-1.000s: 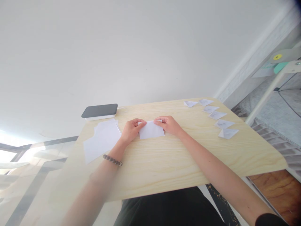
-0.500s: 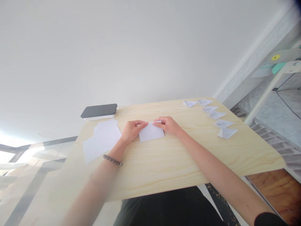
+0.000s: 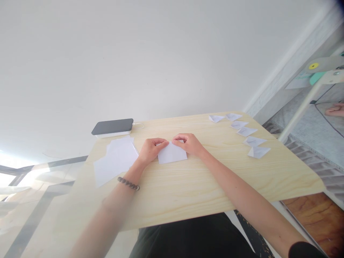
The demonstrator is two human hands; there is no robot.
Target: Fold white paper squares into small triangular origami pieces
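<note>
A small folded sheet of white paper (image 3: pixel 172 154) lies on the wooden table in front of me. My left hand (image 3: pixel 152 148) pinches its upper left edge between thumb and fingers, with a dark bead bracelet on that wrist. On the upper right, my right hand (image 3: pixel 190 143) grips the same edge, its thumb close to the left thumb. Both hands are closed on the paper and cover its top corners. To the left of my left hand lie loose white sheets (image 3: pixel 118 156), overlapping one another.
Several folded paper pieces (image 3: pixel 255 141) stand in a staggered row along the table's right side. A dark-topped white device (image 3: pixel 113 126) with a cable sits at the back left, near the wall. At the far right, another person's hand (image 3: pixel 335 109) shows beyond a white metal frame.
My right hand has slid left along the paper's top edge, nearer to my left thumb. Another person's hand has come into view at the far right.
</note>
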